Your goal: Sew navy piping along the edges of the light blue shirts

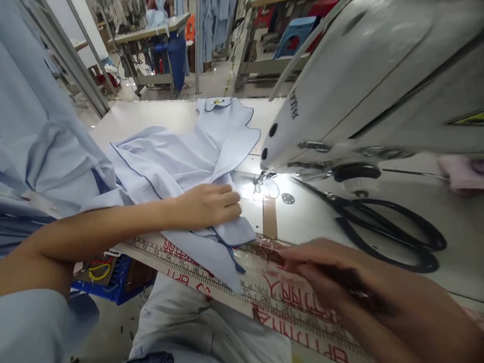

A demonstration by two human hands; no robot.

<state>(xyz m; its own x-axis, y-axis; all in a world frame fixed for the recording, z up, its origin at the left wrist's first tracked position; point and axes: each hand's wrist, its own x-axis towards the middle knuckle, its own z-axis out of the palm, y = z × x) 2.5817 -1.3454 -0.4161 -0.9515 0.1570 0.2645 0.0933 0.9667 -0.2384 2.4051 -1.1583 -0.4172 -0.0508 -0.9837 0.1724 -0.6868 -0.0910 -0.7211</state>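
Note:
A light-blue garment (177, 156) with dark-blue piped edges lies across the sewing table, to the left of the sewing machine's needle area. My left hand (206, 206) rests on it with curled fingers closed on the cloth, just left of the lit presser foot (260, 179). One corner of the cloth hangs over the table's front edge. My right hand (340, 282) is at the front edge, thumb and fingers drawn together and partly blurred. Something dark shows in its palm, too unclear to name.
The sewing machine (359, 75) fills the upper right. Black-handled scissors (393, 227) lie beneath it. A printed measuring tape strip (227, 287) runs along the front edge. More light-blue cloth (49, 121) hangs at left, and a blue basket (117, 282) stands below.

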